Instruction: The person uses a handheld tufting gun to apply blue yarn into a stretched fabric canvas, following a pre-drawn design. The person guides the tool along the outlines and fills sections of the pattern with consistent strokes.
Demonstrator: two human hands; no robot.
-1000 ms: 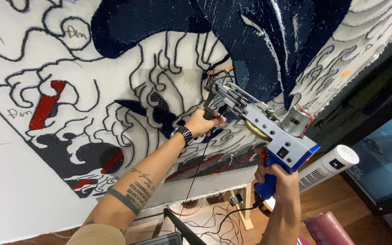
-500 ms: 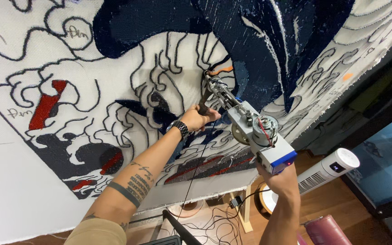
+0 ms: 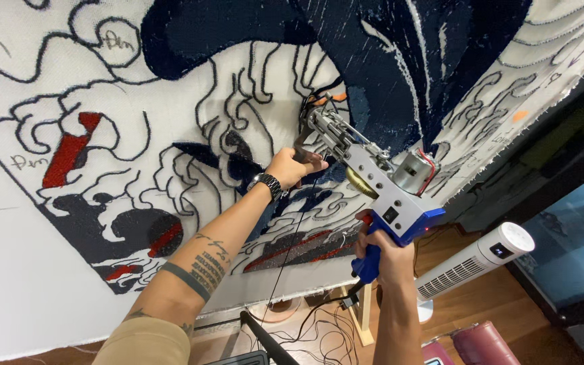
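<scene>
Both hands on the tufting gun (image 3: 373, 177). Right hand (image 3: 385, 249) is closed tight around the blue rear grip, low and right of the gun body. Left hand (image 3: 293, 166) is closed around the front handle, just below the needle end; watch (image 3: 269, 184) on that wrist.

Gun sits tilted, nose up-left, rear down-right. Needle tip touches the stretched cloth (image 3: 170, 122) at the border where the dark blue tufted area (image 3: 414, 61) meets the white outlined part. A small orange patch (image 3: 326, 99) sits just above the tip. Motor (image 3: 414, 172) is on top of the gun, near the rear.

Edges: cloth's lower edge runs diagonally from lower left up to the right, just behind and below the right hand. Upper right edge of the cloth is ragged, with a dark frame (image 3: 562, 135) just beyond it.

Room: open cloth to the left of the left forearm, outlined but mostly untufted, with red patches (image 3: 67, 147) well apart from the gun. Below the cloth edge it's tight: white tower fan (image 3: 471, 265) near the right elbow, cables (image 3: 312, 324) on the wood floor, a wooden post (image 3: 365, 312) just beside the right forearm, and a dark red roll (image 3: 484, 343) at bottom right. Yarn strand (image 3: 285, 270) drops from the gun down between both arms.
</scene>
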